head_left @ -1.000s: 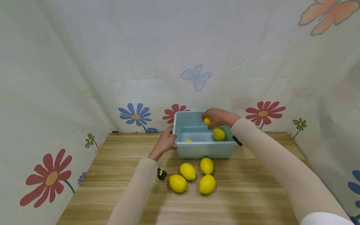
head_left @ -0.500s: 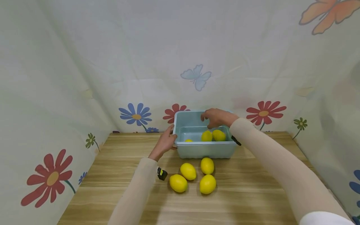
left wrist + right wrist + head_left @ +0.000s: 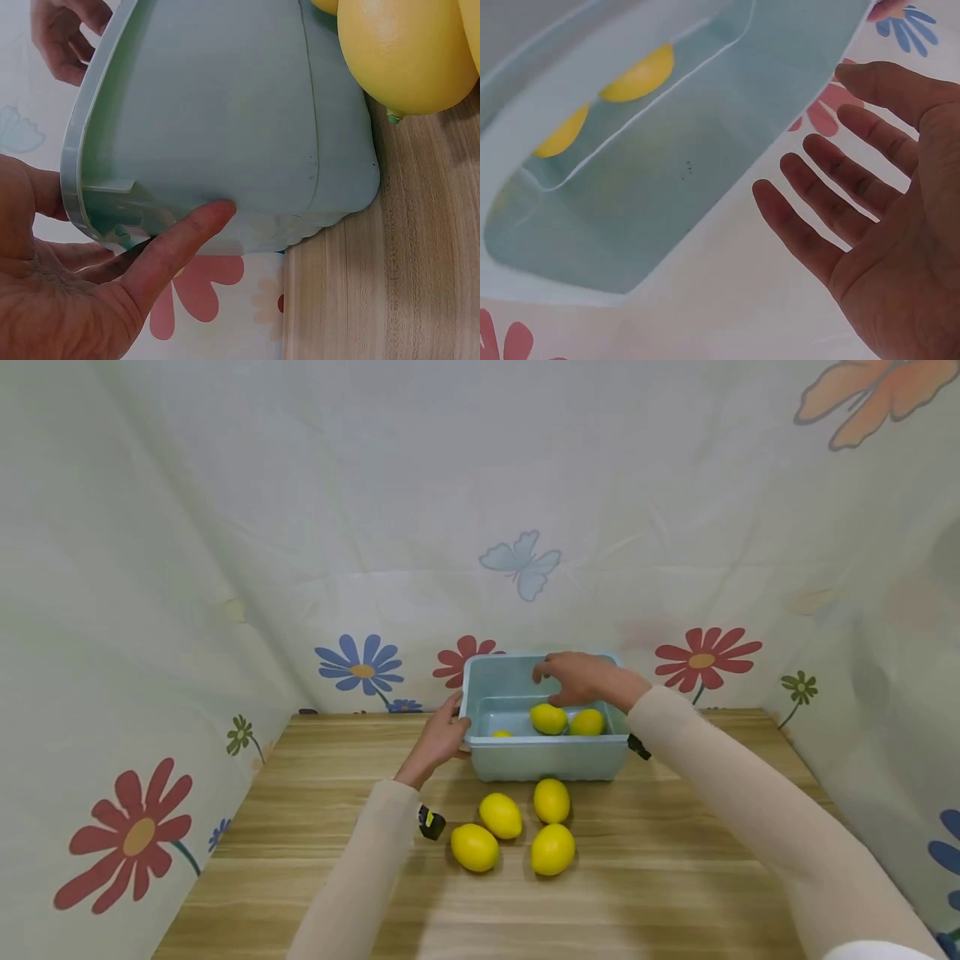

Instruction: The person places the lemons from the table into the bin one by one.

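A pale blue plastic bin [image 3: 551, 762] stands on the table, with three lemons visible in it: one [image 3: 548, 718] near the middle, one [image 3: 587, 722] to its right, and a sliver of another [image 3: 502, 734] at the left. My left hand [image 3: 437, 739] grips the bin's left rim; in the left wrist view, one fingertip [image 3: 219, 213] lies against the bin's outer wall. Over the bin's right half hovers my right hand [image 3: 583, 680], fingers spread and holding nothing. The right wrist view has this hand [image 3: 885, 187] beyond the bin's rim, its palm bare.
Several lemons [image 3: 501, 817] lie loose on the wooden table [image 3: 660, 877] in front of the bin. Behind the table hangs a white curtain [image 3: 420, 527] printed with flowers and butterflies. More of the same cloth closes in both sides.
My right hand has let go of a lemon, which dropped into the bin and rolled slightly left. The hand stays above the bin. My left hand keeps its place on the rim.
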Demonstrator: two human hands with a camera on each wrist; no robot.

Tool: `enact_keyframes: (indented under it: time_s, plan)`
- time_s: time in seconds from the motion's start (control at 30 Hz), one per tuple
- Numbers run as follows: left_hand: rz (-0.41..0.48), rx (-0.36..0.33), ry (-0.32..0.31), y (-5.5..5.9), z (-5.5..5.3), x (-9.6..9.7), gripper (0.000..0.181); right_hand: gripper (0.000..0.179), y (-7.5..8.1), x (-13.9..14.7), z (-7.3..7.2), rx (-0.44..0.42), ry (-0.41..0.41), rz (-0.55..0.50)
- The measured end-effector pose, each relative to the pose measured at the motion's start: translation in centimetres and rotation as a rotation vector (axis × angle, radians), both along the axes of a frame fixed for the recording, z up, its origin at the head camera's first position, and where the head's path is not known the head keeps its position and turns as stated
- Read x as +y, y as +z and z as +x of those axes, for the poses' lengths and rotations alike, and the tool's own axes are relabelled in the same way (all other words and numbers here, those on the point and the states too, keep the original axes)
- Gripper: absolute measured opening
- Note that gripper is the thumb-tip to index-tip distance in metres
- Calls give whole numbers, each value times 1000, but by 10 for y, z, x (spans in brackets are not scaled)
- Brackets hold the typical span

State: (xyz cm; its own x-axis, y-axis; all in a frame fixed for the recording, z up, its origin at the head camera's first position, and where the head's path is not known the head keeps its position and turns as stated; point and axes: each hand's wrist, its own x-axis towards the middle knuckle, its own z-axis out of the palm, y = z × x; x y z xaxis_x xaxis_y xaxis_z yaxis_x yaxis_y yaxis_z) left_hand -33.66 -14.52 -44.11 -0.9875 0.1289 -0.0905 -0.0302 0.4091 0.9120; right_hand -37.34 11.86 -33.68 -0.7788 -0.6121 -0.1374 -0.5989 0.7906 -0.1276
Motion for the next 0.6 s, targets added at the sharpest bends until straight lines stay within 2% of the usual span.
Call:
enact_keyframes:
  time_s: [0.3,0.6]
  plan:
    - [-6,-2,2,-1,1,0,60,41,-6,10,14,41,17,-117]
    - [1,-4,3,-1,1,0,60,41,-10,18,33,128,52,-187]
